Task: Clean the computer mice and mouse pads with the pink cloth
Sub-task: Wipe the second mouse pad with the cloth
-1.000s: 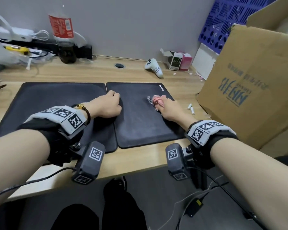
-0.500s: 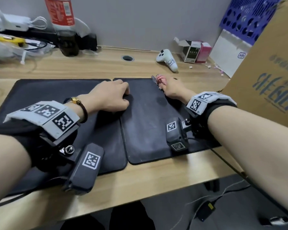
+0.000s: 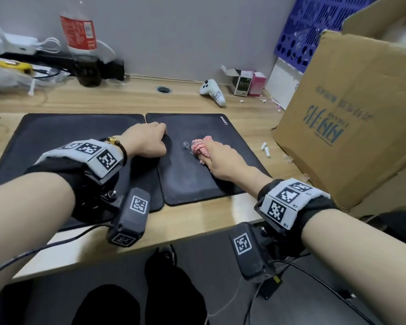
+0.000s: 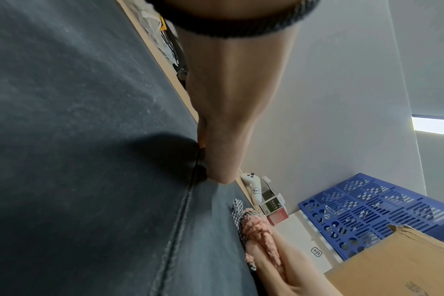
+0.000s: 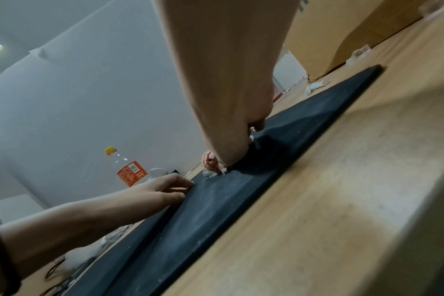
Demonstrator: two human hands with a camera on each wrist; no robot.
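A pale wooden desk [image 3: 197, 221] with a straight near edge runs up to a plain grey wall. Nearest me lie two flat black mouse pads side by side, edges touching, their cloth faces matt and lightly dusted: the left mouse pad [image 3: 56, 137] and the right mouse pad [image 3: 197, 184]. My left hand [image 3: 148, 141] rests along the seam between them, fingers curled under and pressing down, holding nothing. My right hand [image 3: 217, 160] sits on the middle of the right pad, fingers wrapped round the pink cloth [image 3: 201, 147], a bunched, nubbly wad with a checked black-and-white corner poking out to the left, pressed against the pad. To the right stands a big brown cardboard box [image 3: 342, 123], with small white cylinders [image 3: 265, 148] lying near its corner. Farther off lie a white game controller [image 3: 212, 91], two small cartons [image 3: 246, 82], and at the far left a clear plastic bottle [image 3: 82, 48] with a red label.
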